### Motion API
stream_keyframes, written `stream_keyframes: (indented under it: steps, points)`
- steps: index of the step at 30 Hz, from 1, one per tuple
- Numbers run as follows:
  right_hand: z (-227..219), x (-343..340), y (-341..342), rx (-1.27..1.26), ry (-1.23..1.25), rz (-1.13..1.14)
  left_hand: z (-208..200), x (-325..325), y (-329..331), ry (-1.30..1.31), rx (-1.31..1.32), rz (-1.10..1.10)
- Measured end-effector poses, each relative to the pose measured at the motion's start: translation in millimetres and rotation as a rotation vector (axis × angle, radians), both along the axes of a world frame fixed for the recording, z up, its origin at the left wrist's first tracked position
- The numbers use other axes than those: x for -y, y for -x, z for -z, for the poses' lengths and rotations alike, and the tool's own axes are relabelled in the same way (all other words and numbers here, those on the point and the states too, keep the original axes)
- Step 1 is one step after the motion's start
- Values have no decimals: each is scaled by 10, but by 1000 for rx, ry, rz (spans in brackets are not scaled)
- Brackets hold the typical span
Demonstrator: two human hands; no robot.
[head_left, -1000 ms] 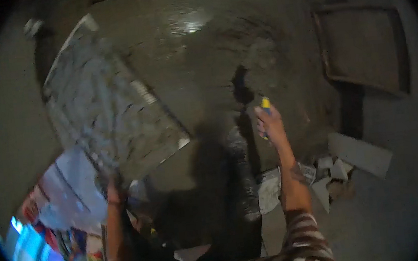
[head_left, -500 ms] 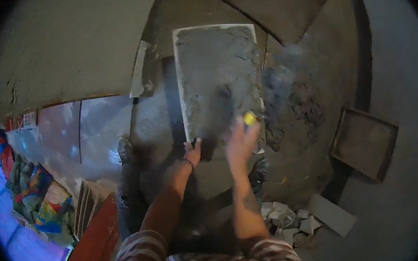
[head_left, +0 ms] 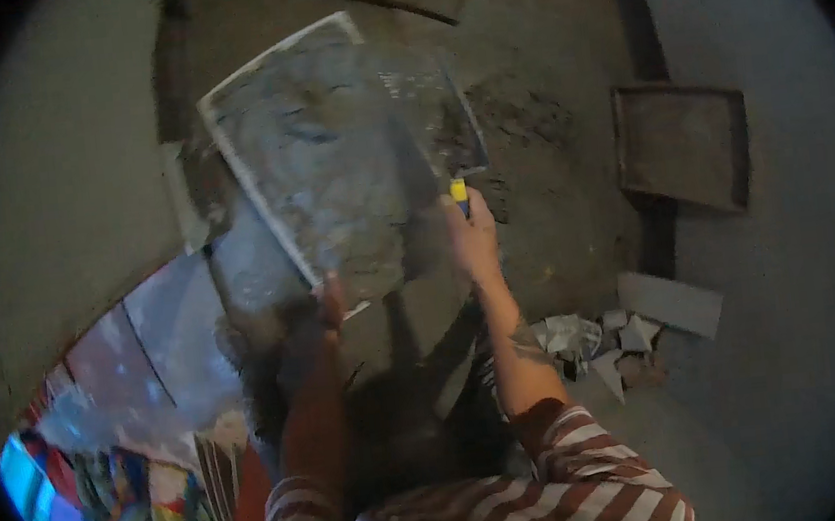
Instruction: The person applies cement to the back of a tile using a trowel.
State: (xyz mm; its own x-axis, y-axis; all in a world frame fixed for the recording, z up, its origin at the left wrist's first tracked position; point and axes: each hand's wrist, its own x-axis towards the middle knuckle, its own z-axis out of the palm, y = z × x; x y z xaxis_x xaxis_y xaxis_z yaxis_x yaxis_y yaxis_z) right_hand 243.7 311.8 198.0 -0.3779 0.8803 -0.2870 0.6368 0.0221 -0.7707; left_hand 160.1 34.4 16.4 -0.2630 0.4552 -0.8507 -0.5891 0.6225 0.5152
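Note:
A large rectangular tile (head_left: 319, 179) with a pale rim lies slanted in front of me, its face coated in wet grey mortar. My left hand (head_left: 329, 299) grips the tile's near left edge, fingers blurred. On the other side, my right hand (head_left: 473, 230) is closed around the yellow-and-dark handle of a trowel (head_left: 458, 192). A broad, dark, straight-edged shape reaches from that handle along the tile's right side; it looks like the blade, though blur and shadow hide where it meets the mortar.
Loose mortar (head_left: 535, 119) is spread right of the tile. Farther right is a shallow square tray (head_left: 683, 149). Below it lie a pale tile strip (head_left: 673, 303) and broken tile pieces (head_left: 596, 344). Laid tiles (head_left: 177, 324) and colourful sacks (head_left: 170, 505) are at lower left.
The whole view has turned, so the tile now leans left and the tray and shards appear higher. My right hand with the trowel is at the tile's right edge; my left hand keeps to its near left.

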Motion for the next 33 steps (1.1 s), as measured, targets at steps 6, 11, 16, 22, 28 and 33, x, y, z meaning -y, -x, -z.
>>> stream_keyframes:
  steps: [6, 11, 16, 22, 28, 33]
  points:
    - [693, -1067, -2146, 256, 449, 401, -577, -302, -10, 374, 97, -44]
    - [1439, -927, -3535, 216, 526, 427, -526, -192, -20, 307, 64, -139]
    - [1968, -879, -3069, 592, 157, -82, -328, 424, 336, 290, 40, -257]
    - [2795, -2001, -2827, 587, 299, 106, -537, -257, -22, 201, 224, -301]
    - [2179, -1518, -3801, 476, 294, 160, -841, -371, -13, 55, 236, -202]
    - [3240, -1504, -4242, 330, 351, 105, -825, -309, 20, 163, 188, -257]
